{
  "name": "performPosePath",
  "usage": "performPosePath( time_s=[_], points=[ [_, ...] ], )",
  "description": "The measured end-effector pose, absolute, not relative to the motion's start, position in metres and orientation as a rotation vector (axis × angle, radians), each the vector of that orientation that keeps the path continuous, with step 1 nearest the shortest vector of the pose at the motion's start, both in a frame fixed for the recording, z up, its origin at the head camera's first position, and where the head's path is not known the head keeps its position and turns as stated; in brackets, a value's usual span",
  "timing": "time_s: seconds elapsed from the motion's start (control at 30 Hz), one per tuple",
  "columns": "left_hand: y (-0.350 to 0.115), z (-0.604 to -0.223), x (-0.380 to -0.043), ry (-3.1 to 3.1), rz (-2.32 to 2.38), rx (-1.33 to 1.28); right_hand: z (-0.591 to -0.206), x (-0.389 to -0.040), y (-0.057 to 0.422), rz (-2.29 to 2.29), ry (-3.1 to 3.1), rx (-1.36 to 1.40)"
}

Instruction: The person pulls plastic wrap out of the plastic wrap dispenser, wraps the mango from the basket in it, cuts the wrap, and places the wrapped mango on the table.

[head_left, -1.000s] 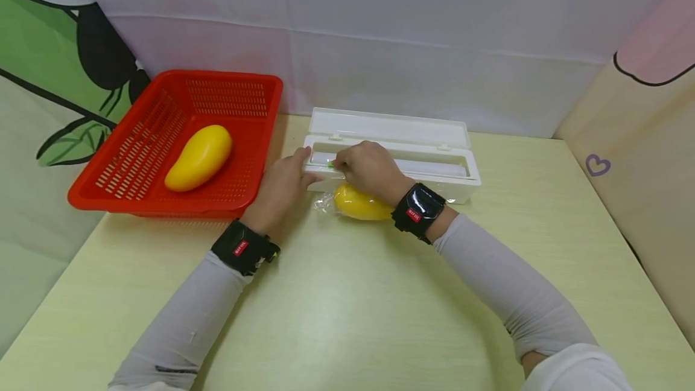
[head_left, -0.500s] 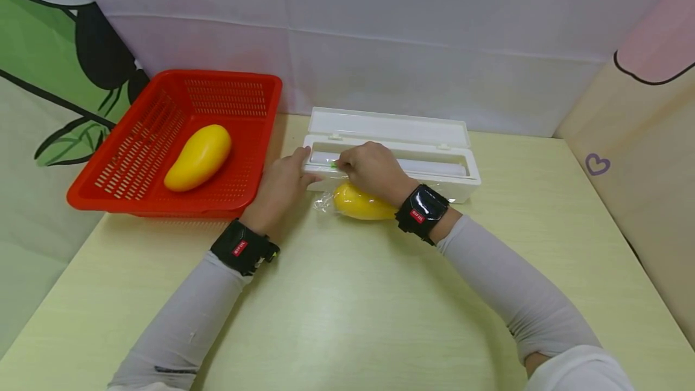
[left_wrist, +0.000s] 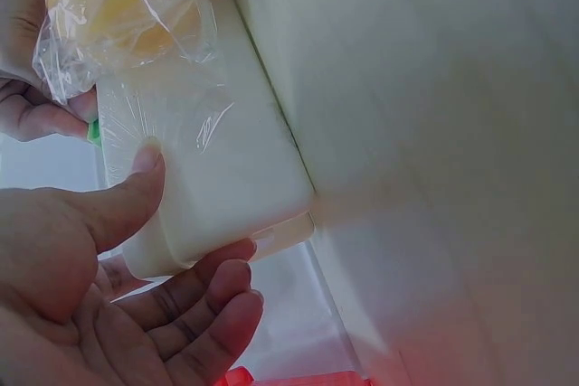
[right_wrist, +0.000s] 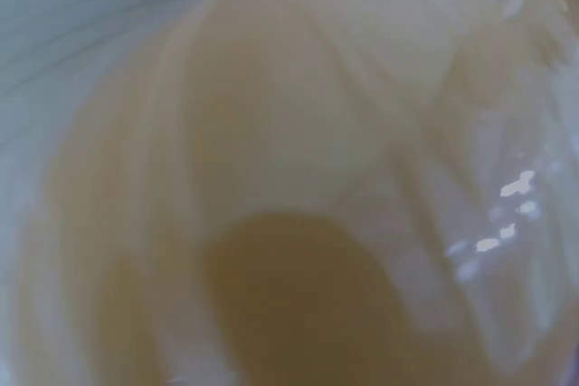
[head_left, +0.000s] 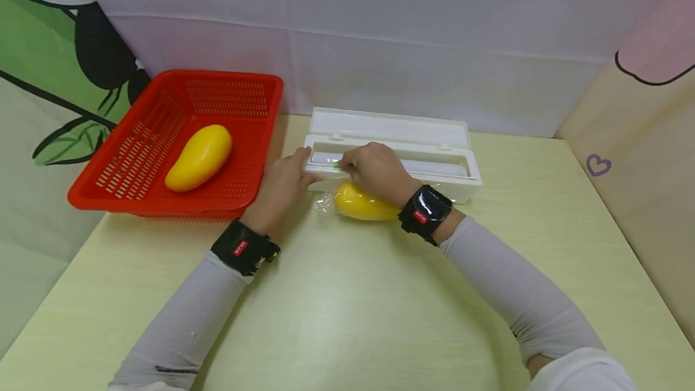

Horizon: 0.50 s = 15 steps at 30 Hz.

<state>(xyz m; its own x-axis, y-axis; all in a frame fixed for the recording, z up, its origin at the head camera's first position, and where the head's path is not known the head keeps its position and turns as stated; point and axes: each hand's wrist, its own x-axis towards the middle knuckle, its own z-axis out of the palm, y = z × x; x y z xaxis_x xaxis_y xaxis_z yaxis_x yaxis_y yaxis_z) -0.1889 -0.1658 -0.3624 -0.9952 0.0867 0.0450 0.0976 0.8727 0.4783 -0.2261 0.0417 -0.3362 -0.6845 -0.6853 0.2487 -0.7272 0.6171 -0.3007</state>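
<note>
A white cling film dispenser (head_left: pixel 456 189) stands at the back of the table with its lid flipped back and a film roll (head_left: pixel 434 168) inside. My left hand (head_left: pixel 279 192) grips its left end, thumb on the front face and fingers around the end in the left wrist view. My right hand (head_left: pixel 377 171) pinches a small green slider (left_wrist: pixel 93 133) on the dispenser's front edge. Below that hand, against the dispenser's front, lies a yellow mango (head_left: pixel 361 204) covered in clear film (left_wrist: pixel 194 42). The right wrist view is filled by the blurred, film-covered mango (right_wrist: pixel 298 305).
A red plastic basket (head_left: pixel 255 192) stands at the left of the table, holding another yellow mango (head_left: pixel 199 158). A fabric backdrop (head_left: pixel 380 47) rises behind the dispenser. Bare pale tabletop (head_left: pixel 336 312) lies in front, between the forearms.
My right hand has slid slightly to the right along the dispenser's edge with the green slider. The left hand, the dispenser and the mangoes have stayed in place.
</note>
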Motion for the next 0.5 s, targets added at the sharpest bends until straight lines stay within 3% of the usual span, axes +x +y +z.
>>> performPosePath(
  time_s=[0.5],
  points=[
    [-0.1679, -0.3648, -0.1899, -3.001, -0.797, -0.166, -0.3386, -0.2258, 0.0483, 0.596, -2.739, 1.163]
  ],
)
